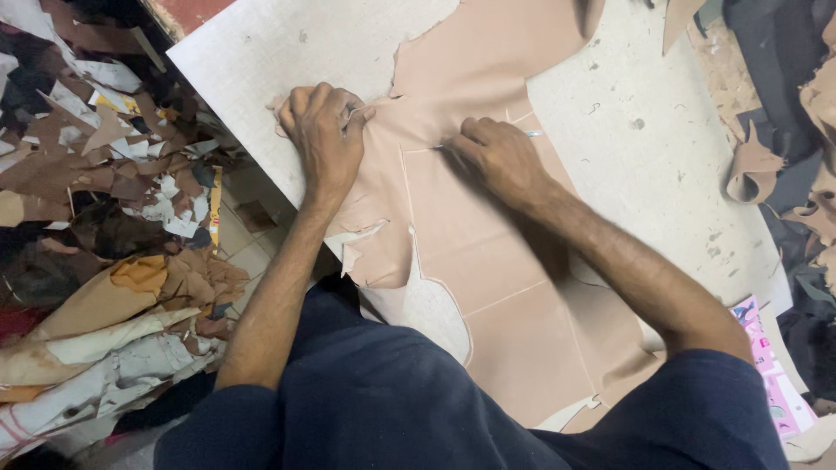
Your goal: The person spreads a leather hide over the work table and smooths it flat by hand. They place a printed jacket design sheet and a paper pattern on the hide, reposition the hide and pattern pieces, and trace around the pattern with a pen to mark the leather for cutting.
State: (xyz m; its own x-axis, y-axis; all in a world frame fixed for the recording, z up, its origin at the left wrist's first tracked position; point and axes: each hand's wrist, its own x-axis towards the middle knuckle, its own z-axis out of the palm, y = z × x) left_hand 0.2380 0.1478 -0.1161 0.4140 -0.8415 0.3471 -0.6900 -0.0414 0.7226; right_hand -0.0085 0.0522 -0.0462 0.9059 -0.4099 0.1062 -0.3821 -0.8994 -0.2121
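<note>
Seen from my head camera: a tan leather sheet (488,261) lies spread across the pale counter (261,52), its long axis running away from my body toward the counter's far edge. My left hand (324,130) presses flat on the sheet's ragged left margin, fingers curled over a bunched fold, pinning the leather down. My right hand (496,157) sits just beside it, farther onto the sheet, closed around a slim cutting tool (531,133) whose end shows past the knuckles; whether its tip touches the leather I cannot tell. The two hands are apart, with the leather taut between them. Both forearms reach forward from my dark blue clothing (392,409), the right crossing the sheet at a slant. Pale scored lines mark panels on the leather nearer my body. Left of the counter, on the floor, lies a heap of leather scraps (104,218); a pink printed paper (771,365) lies at the counter's near right corner.
</note>
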